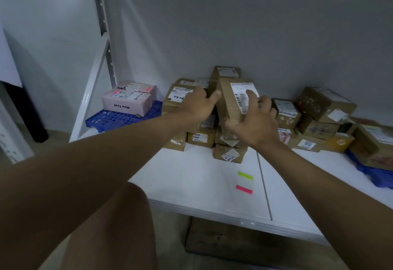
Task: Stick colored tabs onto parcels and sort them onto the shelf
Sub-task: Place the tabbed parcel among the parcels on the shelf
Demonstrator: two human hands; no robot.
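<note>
Parcel stacks (212, 121) block shelf (191, 180) rear; front strip open bar 2 tabs (244, 182).

Brown parcels (231, 104) w/ white labels; pink boxes (127, 101) left of them on blue perforated mat (119, 118); green tab (245, 175), pink tab (244, 189); white shelf (191, 176).
</note>
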